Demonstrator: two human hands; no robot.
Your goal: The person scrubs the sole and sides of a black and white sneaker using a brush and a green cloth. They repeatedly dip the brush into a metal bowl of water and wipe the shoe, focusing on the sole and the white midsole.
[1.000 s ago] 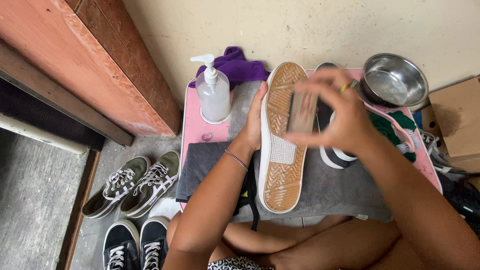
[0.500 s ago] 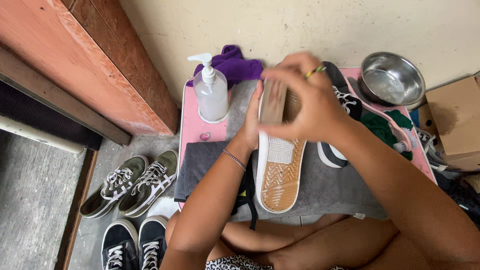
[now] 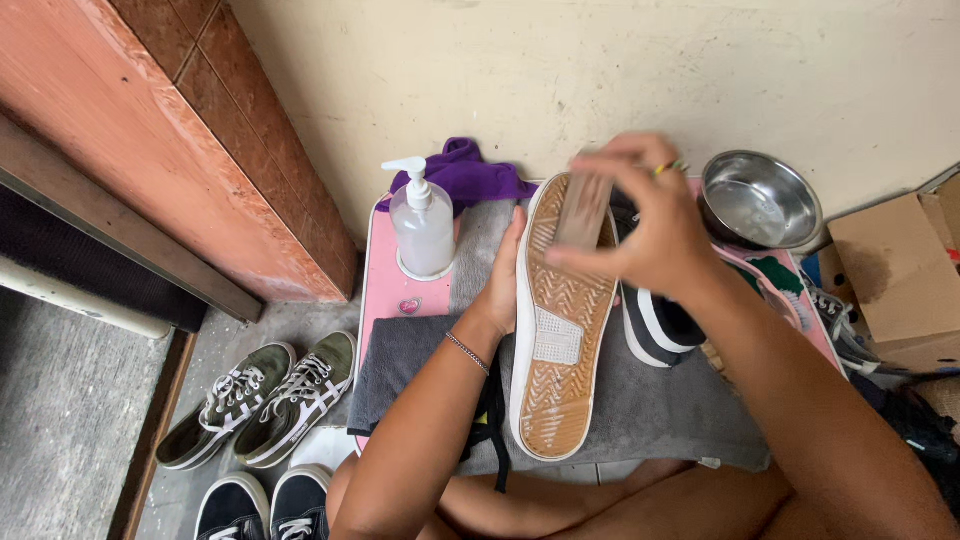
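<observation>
Clear pump bottle (image 3: 424, 232) — beside upturned shoe (image 3: 558, 320).

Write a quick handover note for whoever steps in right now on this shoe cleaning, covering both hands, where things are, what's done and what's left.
Left hand: holds the upturned shoe by its side, sole facing up, over the grey towel.
Right hand: fingers grip a brush pressed on the toe end of the sole.
Nearby: pump bottle and purple cloth at the back of the pink table; steel bowl at right; the black-and-white shoe lies beside the sole.
Done: cannot tell how much of the sole is scrubbed.
Left: the sole still looks brown and soiled; other pairs wait on the floor.
</observation>
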